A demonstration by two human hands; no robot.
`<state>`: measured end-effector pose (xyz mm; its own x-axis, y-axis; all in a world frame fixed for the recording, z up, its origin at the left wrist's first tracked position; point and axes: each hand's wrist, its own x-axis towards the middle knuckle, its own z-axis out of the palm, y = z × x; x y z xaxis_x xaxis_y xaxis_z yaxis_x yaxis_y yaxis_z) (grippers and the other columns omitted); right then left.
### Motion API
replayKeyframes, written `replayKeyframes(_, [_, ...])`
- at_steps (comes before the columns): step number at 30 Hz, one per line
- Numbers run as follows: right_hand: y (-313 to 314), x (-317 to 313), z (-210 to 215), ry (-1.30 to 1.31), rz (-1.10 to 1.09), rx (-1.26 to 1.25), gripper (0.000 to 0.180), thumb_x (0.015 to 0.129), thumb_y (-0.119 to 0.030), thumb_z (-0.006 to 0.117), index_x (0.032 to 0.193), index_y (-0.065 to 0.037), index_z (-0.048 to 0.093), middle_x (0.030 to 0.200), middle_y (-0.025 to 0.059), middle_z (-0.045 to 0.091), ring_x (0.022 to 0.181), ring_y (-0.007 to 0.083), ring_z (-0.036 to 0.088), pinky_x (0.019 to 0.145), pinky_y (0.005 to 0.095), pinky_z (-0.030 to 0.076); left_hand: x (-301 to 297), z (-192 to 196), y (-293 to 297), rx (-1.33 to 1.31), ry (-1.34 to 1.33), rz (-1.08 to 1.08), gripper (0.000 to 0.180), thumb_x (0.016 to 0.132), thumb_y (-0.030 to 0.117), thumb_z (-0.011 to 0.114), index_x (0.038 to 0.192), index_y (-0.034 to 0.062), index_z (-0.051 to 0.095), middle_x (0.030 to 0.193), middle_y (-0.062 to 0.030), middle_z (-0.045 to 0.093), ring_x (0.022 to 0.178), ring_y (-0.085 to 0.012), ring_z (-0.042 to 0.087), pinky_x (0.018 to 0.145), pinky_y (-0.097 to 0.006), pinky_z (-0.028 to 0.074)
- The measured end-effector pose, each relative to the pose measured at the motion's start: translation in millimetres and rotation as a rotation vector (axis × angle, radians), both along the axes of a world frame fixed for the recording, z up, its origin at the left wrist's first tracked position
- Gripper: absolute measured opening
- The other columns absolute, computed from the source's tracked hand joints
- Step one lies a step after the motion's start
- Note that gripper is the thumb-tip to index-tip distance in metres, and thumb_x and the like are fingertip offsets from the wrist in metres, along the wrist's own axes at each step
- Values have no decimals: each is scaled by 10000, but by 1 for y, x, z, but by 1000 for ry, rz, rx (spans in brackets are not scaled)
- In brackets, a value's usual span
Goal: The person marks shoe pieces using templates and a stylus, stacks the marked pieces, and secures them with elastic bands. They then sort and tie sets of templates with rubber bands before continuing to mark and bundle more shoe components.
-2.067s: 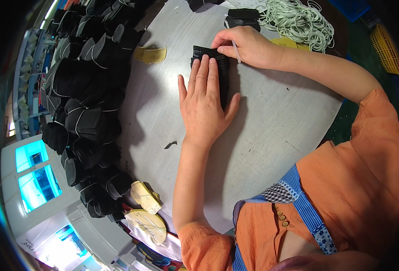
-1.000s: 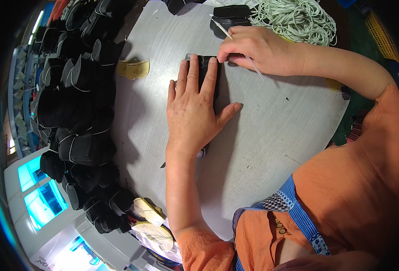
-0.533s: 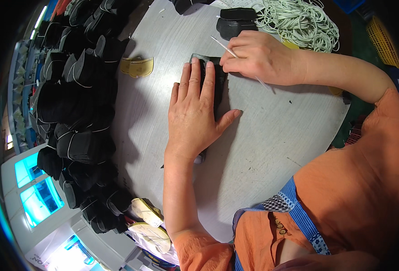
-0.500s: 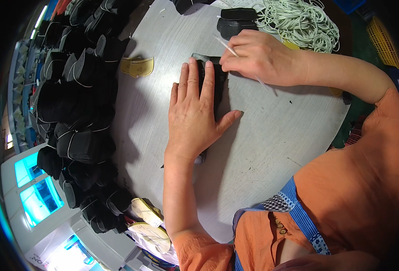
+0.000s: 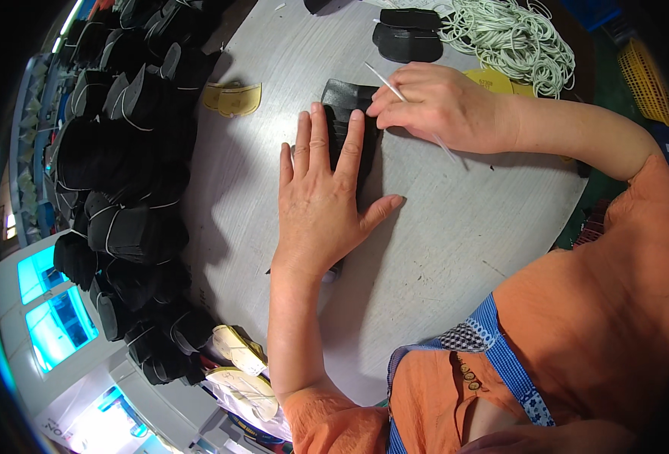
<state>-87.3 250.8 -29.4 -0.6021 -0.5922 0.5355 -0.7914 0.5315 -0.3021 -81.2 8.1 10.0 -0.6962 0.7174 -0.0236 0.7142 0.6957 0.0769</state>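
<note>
While the left hand (image 5: 319,208) lay palm down with its fingers spread and straight, a black stack (image 5: 351,94) showed beneath and between its fingertips, on the counter (image 5: 440,234). The stack's far end stuck out beyond the fingers, its top glossy in the light; much of the rest was hidden under the hand. The left hand was wide open, pressing on the stack rather than gripping it, with the thumb held out to the right.

The right hand (image 5: 442,107) was curled at the stack's right edge, near its far end. A thin white stick (image 5: 385,81) passed slantwise through its bent fingers and came out on both sides of the hand. Whether the thumb and forefinger also pinched part of the stack, one could not tell.

Beyond the right hand sat two dark, rounded pieces (image 5: 408,45), just beside a heap of pale green cord (image 5: 512,45), with a yellow card (image 5: 489,79) at the heap's near edge. Yellow shaped pieces (image 5: 232,98) lay to the left of the stack, well apart from it. Along the counter's left side were piled many black bundles (image 5: 137,231) tied with white cord.
</note>
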Motion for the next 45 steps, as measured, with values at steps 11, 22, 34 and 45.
replayKeyframes(11, [-15, 11, -6, -20, -19, -105, 252, 695, 23, 751, 931, -42, 690, 1015, 81, 679, 982, 274, 634, 869, 387, 517, 13, 2, -15, -5, -62, -5, 1004, 690, 596, 773, 1529, 239, 353, 1574, -266, 230, 1457, -414, 245, 1130, -588, 273])
replayKeyframes(22, [-20, 28, 5, -67, 27, -163, 345, 655, 52, 772, 967, -44, 661, 1094, 97, 692, 1044, 306, 644, 924, 460, 501, 31, 6, -27, -83, -53, 53, 1097, 661, 755, 683, 1554, 242, 308, 1597, -251, 189, 1486, -397, 193, 1161, -558, 217])
replayKeyframes(34, [-28, 27, -1, -23, 42, -103, 284, 687, 3, 775, 946, -64, 683, 1053, 40, 693, 1061, 244, 618, 926, 396, 496, 46, 9, -38, -48, -83, 96, 1095, 664, 765, 666, 1554, 234, 313, 1597, -263, 173, 1487, -406, 180, 1161, -565, 199])
replayKeyframes(45, [-41, 28, 6, -49, 125, -105, 287, 681, 23, 759, 946, -54, 681, 1074, 73, 702, 1064, 276, 637, 960, 461, 479, 55, 9, -45, -52, -93, 115, 1086, 679, 778, 643, 1552, 218, 317, 1601, -246, 178, 1488, -395, 181, 1164, -563, 193])
